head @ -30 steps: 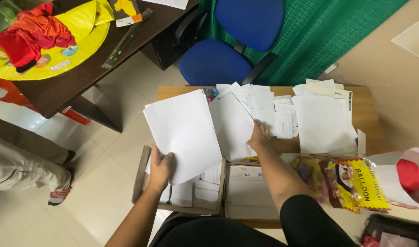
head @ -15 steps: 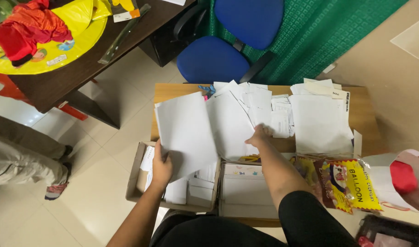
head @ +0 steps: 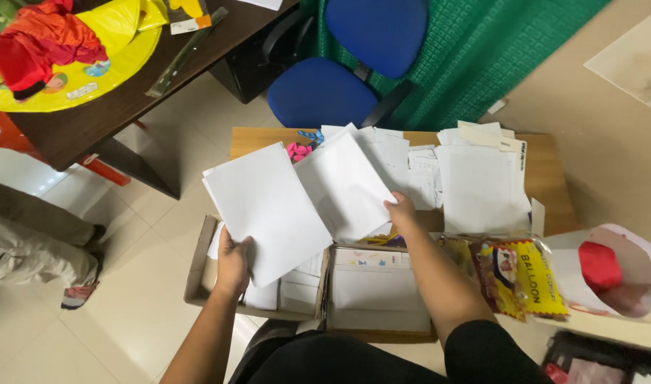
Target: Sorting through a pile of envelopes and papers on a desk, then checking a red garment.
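- Since a moment ago, both white sheets have spread apart, and the sheet in my right hand [head: 402, 211] has swung over toward the wooden table [head: 258, 139].
- Two loose sheets are in my hands, one for each.
- One left hand [head: 233, 264] pinches the bottom corner of the big white sheet [head: 265, 210]. Its fingers are closed tight on the paper, thumb on top.
- That sheet hangs over the open cardboard box [head: 199, 264], just in front of the wooden table.
- One right hand holds the edge of the second white sheet [head: 343, 186], fingers closed on it. This sheet lies over the table's front edge.
- Many more white papers [head: 482, 185] are piled on the table; too many to count.
- One yellow packet [head: 528, 277] sits just in front of the table, on my right.
- One blue chair [head: 332, 89] stands behind the table.
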